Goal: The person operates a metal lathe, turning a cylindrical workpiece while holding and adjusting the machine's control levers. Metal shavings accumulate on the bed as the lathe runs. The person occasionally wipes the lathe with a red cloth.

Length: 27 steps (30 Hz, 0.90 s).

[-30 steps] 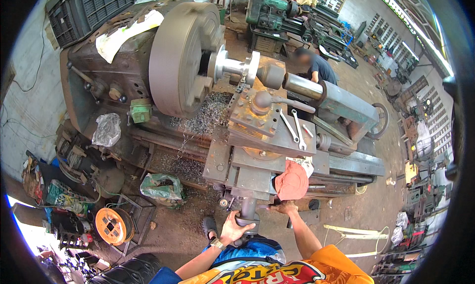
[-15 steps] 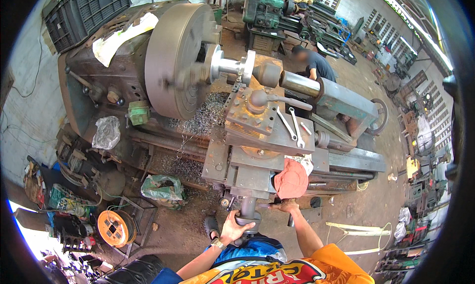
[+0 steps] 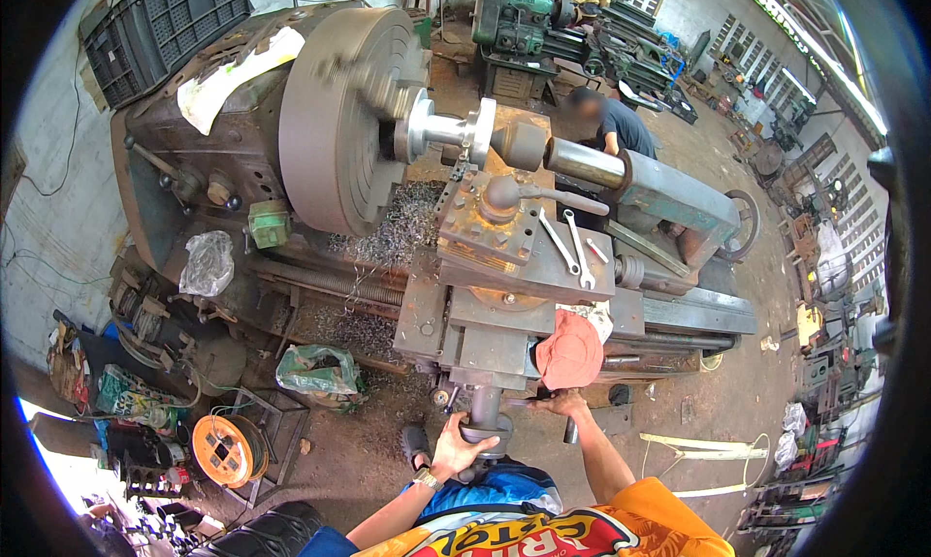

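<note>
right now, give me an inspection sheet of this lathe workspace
surface: metal shavings cover part of the lathe bed
job's things: bright metal workpiece between blurred chuck and tailstock
clutter: two wrenches on the carriage; green plastic bag below
hands: left hand on grey cylindrical fitting; right hand below red cloth item, grip partly hidden
cables: thin dark cable along left wall; orange reel at lower left
surroundings: another person bends beyond the tailstock; green lathe further back

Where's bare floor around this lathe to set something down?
Mostly bare floor lies between the metal stand and dark shoe, and between the lathe bed and pale strips. Crowded: the tool slide, holding two wrenches, and around your right hand, near the reddish cap.
</note>
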Each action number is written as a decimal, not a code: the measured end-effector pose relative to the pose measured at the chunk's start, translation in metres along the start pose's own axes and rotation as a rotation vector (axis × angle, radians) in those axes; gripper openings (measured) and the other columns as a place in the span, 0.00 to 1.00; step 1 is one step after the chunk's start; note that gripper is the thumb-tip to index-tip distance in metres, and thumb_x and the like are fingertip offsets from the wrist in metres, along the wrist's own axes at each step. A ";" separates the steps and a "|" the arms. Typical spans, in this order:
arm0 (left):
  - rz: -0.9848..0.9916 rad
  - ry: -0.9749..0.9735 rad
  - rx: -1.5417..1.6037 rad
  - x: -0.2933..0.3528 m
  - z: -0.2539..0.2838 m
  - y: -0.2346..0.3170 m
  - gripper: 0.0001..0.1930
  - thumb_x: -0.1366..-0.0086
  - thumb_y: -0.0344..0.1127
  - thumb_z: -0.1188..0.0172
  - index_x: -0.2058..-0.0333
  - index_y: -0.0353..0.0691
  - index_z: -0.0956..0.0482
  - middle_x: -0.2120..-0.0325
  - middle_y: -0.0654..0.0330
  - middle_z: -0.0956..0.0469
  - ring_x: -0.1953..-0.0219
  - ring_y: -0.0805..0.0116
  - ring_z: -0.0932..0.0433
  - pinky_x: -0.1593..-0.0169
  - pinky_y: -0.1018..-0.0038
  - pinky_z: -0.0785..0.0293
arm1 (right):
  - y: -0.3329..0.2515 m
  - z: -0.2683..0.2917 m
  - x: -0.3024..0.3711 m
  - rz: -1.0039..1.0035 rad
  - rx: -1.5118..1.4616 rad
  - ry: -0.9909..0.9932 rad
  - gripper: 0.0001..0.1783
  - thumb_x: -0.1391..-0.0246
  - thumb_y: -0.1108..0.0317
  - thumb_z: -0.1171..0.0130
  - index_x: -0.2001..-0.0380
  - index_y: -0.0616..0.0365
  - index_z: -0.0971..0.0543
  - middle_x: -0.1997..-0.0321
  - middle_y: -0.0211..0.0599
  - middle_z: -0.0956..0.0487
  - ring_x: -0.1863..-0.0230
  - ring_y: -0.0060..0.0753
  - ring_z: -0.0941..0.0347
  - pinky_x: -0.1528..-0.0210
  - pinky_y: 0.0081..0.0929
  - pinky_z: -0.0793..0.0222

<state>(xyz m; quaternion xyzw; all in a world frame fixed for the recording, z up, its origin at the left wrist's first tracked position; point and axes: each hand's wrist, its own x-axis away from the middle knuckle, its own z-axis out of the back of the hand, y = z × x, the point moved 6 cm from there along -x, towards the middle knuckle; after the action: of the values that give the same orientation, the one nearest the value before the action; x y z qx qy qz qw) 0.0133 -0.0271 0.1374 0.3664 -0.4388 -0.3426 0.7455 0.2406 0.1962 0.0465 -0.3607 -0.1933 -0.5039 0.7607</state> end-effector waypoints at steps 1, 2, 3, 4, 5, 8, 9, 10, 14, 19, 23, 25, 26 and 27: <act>0.013 -0.007 -0.021 0.000 0.000 0.000 0.50 0.58 0.64 0.29 0.44 0.33 0.35 0.50 0.41 0.28 0.46 0.49 0.27 0.43 0.62 0.31 | -0.001 0.001 0.001 0.007 -0.008 0.006 0.53 0.74 0.32 0.27 0.45 0.50 0.29 0.42 0.43 0.27 0.39 0.41 0.33 0.34 0.34 0.44; 0.013 -0.010 -0.001 0.000 0.000 0.000 0.50 0.58 0.64 0.29 0.45 0.33 0.35 0.50 0.41 0.28 0.46 0.49 0.27 0.43 0.62 0.31 | -0.003 0.003 0.002 0.013 -0.016 0.012 0.52 0.73 0.32 0.27 0.46 0.50 0.28 0.43 0.42 0.27 0.40 0.40 0.33 0.35 0.34 0.43; 0.019 -0.015 0.003 0.001 0.001 0.001 0.50 0.58 0.64 0.29 0.45 0.33 0.35 0.50 0.41 0.28 0.46 0.49 0.27 0.43 0.62 0.31 | -0.003 0.003 0.003 0.008 -0.027 -0.001 0.51 0.73 0.32 0.27 0.46 0.49 0.28 0.43 0.42 0.27 0.40 0.40 0.32 0.35 0.34 0.43; 0.026 -0.016 -0.007 0.001 0.001 0.001 0.50 0.58 0.64 0.29 0.45 0.33 0.35 0.50 0.41 0.28 0.46 0.49 0.27 0.43 0.62 0.31 | -0.003 0.004 0.003 0.004 -0.038 -0.014 0.51 0.73 0.32 0.27 0.46 0.48 0.28 0.42 0.42 0.27 0.41 0.40 0.32 0.35 0.34 0.43; 0.025 -0.020 0.004 0.001 0.002 0.003 0.49 0.57 0.64 0.29 0.45 0.33 0.35 0.50 0.42 0.28 0.46 0.49 0.27 0.43 0.62 0.31 | -0.003 0.004 0.003 0.000 -0.048 -0.026 0.50 0.73 0.32 0.28 0.46 0.47 0.27 0.42 0.42 0.27 0.41 0.40 0.32 0.35 0.34 0.43; 0.023 -0.016 -0.003 0.003 0.003 0.005 0.49 0.57 0.64 0.30 0.45 0.33 0.35 0.50 0.42 0.27 0.46 0.49 0.27 0.43 0.62 0.31 | 0.000 0.002 0.003 -0.035 -0.027 -0.079 0.50 0.72 0.32 0.28 0.44 0.44 0.28 0.42 0.41 0.27 0.40 0.40 0.32 0.35 0.34 0.43; 0.019 -0.011 -0.007 0.003 0.003 0.006 0.49 0.57 0.64 0.30 0.45 0.33 0.35 0.50 0.42 0.27 0.46 0.49 0.27 0.43 0.62 0.31 | 0.000 0.002 0.002 -0.031 -0.031 -0.068 0.50 0.72 0.32 0.28 0.44 0.44 0.28 0.42 0.41 0.27 0.40 0.40 0.32 0.35 0.34 0.42; 0.017 -0.004 -0.025 0.003 0.004 0.006 0.49 0.57 0.64 0.30 0.45 0.33 0.35 0.50 0.42 0.27 0.46 0.49 0.27 0.43 0.62 0.31 | -0.001 0.003 0.002 -0.024 -0.022 -0.045 0.50 0.72 0.32 0.28 0.44 0.43 0.28 0.42 0.42 0.27 0.40 0.40 0.32 0.35 0.34 0.42; 0.001 -0.003 -0.011 0.002 0.003 0.005 0.49 0.57 0.64 0.29 0.45 0.33 0.35 0.50 0.42 0.28 0.46 0.49 0.27 0.42 0.61 0.31 | -0.002 0.006 0.005 -0.030 -0.001 -0.025 0.53 0.73 0.31 0.28 0.43 0.46 0.29 0.42 0.43 0.27 0.40 0.40 0.32 0.35 0.35 0.41; 0.004 -0.006 -0.034 0.001 0.002 0.003 0.49 0.57 0.64 0.30 0.45 0.33 0.35 0.49 0.42 0.28 0.46 0.48 0.28 0.42 0.61 0.31 | 0.001 0.008 0.008 -0.045 -0.140 -0.047 0.55 0.76 0.33 0.26 0.43 0.50 0.29 0.44 0.40 0.27 0.44 0.40 0.30 0.37 0.34 0.39; 0.002 0.000 -0.011 0.001 0.002 0.002 0.51 0.59 0.64 0.28 0.45 0.31 0.35 0.51 0.42 0.28 0.47 0.50 0.27 0.43 0.62 0.30 | 0.010 0.004 0.005 -0.075 -0.159 0.005 0.53 0.77 0.34 0.25 0.45 0.48 0.27 0.48 0.36 0.26 0.48 0.37 0.30 0.39 0.33 0.38; 0.006 -0.002 -0.023 0.001 0.002 0.002 0.51 0.59 0.64 0.28 0.45 0.31 0.35 0.51 0.42 0.28 0.47 0.50 0.27 0.43 0.62 0.30 | 0.013 0.001 0.002 -0.043 -0.229 0.014 0.50 0.76 0.34 0.25 0.46 0.45 0.26 0.50 0.35 0.26 0.49 0.35 0.31 0.39 0.33 0.39; 0.004 -0.006 -0.007 0.001 0.002 0.002 0.51 0.59 0.63 0.28 0.45 0.31 0.35 0.51 0.42 0.28 0.47 0.50 0.27 0.43 0.62 0.30 | 0.017 0.000 0.001 -0.060 -0.251 0.022 0.49 0.76 0.34 0.25 0.47 0.44 0.25 0.51 0.34 0.26 0.49 0.35 0.32 0.39 0.33 0.39; 0.002 -0.006 -0.008 0.001 0.002 0.002 0.51 0.59 0.63 0.28 0.45 0.31 0.35 0.51 0.42 0.28 0.47 0.49 0.27 0.43 0.62 0.30 | 0.017 -0.001 -0.001 -0.031 -0.241 0.018 0.48 0.76 0.34 0.25 0.48 0.43 0.25 0.52 0.34 0.26 0.50 0.34 0.32 0.40 0.32 0.39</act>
<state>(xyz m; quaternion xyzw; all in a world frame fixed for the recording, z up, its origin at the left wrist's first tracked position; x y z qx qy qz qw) 0.0126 -0.0271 0.1405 0.3619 -0.4401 -0.3446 0.7461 0.2558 0.1997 0.0389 -0.4419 -0.1302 -0.5385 0.7056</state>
